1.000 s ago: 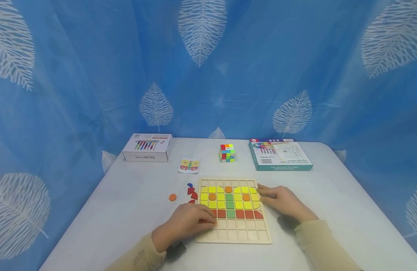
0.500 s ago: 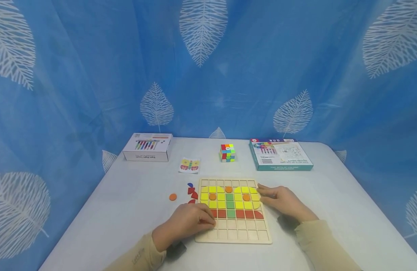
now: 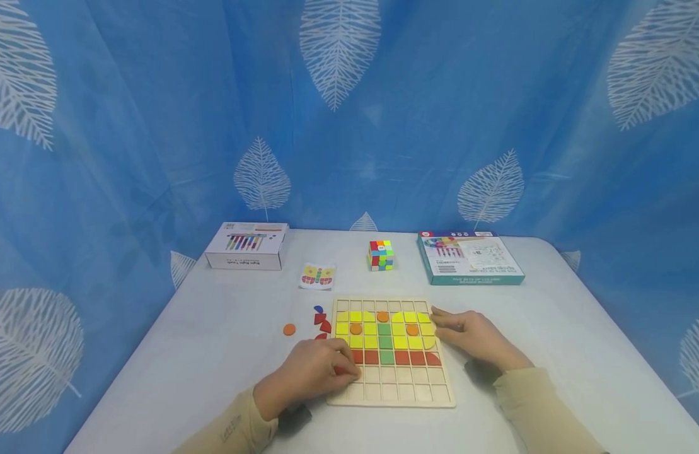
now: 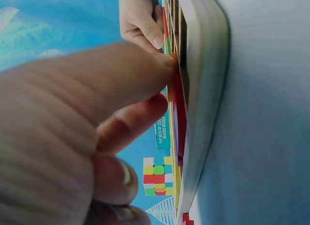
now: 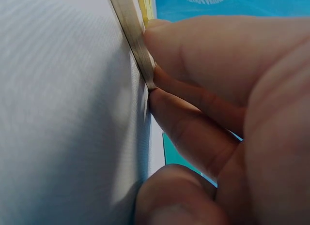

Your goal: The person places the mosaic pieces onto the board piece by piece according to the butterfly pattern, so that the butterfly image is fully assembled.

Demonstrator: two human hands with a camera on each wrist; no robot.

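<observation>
My left hand is over the near left part of the wooden grid board. Its thumb and index finger pinch an orange piece, mostly covered by the fingers, just at the board's surface. Yellow tiles, orange discs, green squares and a row of red tiles lie in the board's cells. At the board's right edge my right hand grips the rim, thumb on top and fingers against the side.
Left of the board lie a loose orange disc, several red pieces and a blue piece. Behind stand a pattern card, a puzzle cube, a white box and a teal-edged box.
</observation>
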